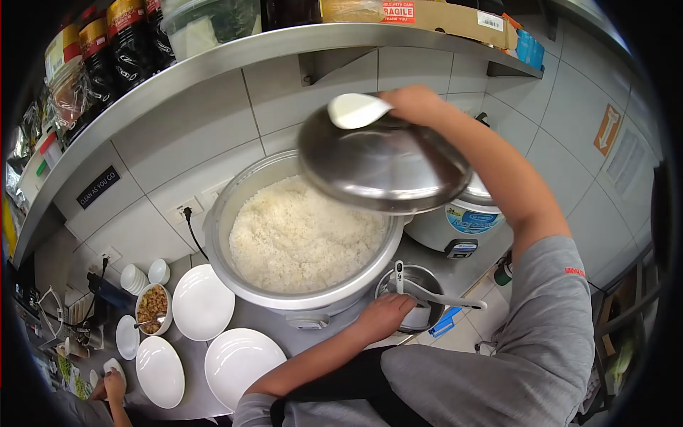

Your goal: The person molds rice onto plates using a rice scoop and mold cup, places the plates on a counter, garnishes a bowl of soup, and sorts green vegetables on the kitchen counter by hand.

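Note:
A large rice cooker (220, 245) stands uncovered, full of cooked white rice (306, 235). Over its right side my right hand (416, 104) holds up a shiny metal lid (384, 167), slightly blurred by motion. The same hand has a white rice paddle (356, 112), its blade pointing left; lid knob and paddle handle are hidden by the fingers. My left hand (386, 313) is closed at the left side of a steel bowl (434, 288), in front of the cooker. White-handled utensils (462, 303) rest in that bowl. What the left fingers grip is hidden.
White plates (203, 302) and a bowl of chopped brown food (153, 307) with a spoon lie left. A second rice cooker (462, 228) stands right. Overhead runs a loaded steel shelf (284, 48). A black cord (192, 231) hangs behind. Another person's hands (110, 388) show lower left.

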`<state>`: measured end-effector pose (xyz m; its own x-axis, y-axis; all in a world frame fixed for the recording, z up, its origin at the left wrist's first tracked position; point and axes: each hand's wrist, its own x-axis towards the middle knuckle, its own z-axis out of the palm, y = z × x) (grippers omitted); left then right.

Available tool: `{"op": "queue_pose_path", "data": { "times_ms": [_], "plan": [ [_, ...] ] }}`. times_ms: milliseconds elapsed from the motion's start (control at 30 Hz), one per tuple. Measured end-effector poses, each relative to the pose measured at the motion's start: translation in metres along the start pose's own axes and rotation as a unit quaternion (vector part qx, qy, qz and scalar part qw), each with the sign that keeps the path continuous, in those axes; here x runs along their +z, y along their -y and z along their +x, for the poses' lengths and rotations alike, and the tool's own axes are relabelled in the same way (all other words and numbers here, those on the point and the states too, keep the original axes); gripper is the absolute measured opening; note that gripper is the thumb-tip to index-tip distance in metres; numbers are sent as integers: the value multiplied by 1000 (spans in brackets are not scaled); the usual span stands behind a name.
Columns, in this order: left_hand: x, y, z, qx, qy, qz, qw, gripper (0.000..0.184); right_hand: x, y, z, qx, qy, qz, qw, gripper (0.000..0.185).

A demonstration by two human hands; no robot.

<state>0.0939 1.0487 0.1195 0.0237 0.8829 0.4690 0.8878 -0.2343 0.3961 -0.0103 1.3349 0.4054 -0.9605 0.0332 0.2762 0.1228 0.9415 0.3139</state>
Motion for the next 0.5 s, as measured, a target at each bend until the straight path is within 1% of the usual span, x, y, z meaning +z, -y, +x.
{"op": "queue_pose_path", "data": {
  "times_ms": [33,100,133,200,233,267,333,367,400,467,500],
  "plan": [
    [1,-1,0,0,-3,-2,1000,27,8,-23,-18,32,4,-19,999,31],
    [1,-4,-1,80,-73,2,994,24,21,-63,-50,96,19,-57,994,27],
    [1,-5,1,81,-72,0,994,24,28,-78,-65,129,32,-76,988,26],
    [3,-8,7,42,-46,57,996,22,37,-98,-89,150,44,-89,984,28],
    [4,-8,9,34,-55,45,997,27,43,-105,-98,169,54,-102,979,30],
    [5,-10,9,32,-53,42,997,27,49,-110,-104,169,57,-101,979,30],
    [3,-13,9,60,-77,46,994,28,62,-118,-111,193,44,-106,974,31],
    [3,-13,13,68,-88,75,991,28,64,-117,-113,194,47,-102,975,31],
    [4,-12,13,66,-84,72,992,28,66,-115,-116,196,49,-103,974,30],
    [3,-9,12,30,-21,93,995,25,70,-112,-120,197,52,-105,973,30],
    [3,-11,11,52,-43,101,993,23,72,-108,-120,190,28,-111,975,30]
  ]
}}
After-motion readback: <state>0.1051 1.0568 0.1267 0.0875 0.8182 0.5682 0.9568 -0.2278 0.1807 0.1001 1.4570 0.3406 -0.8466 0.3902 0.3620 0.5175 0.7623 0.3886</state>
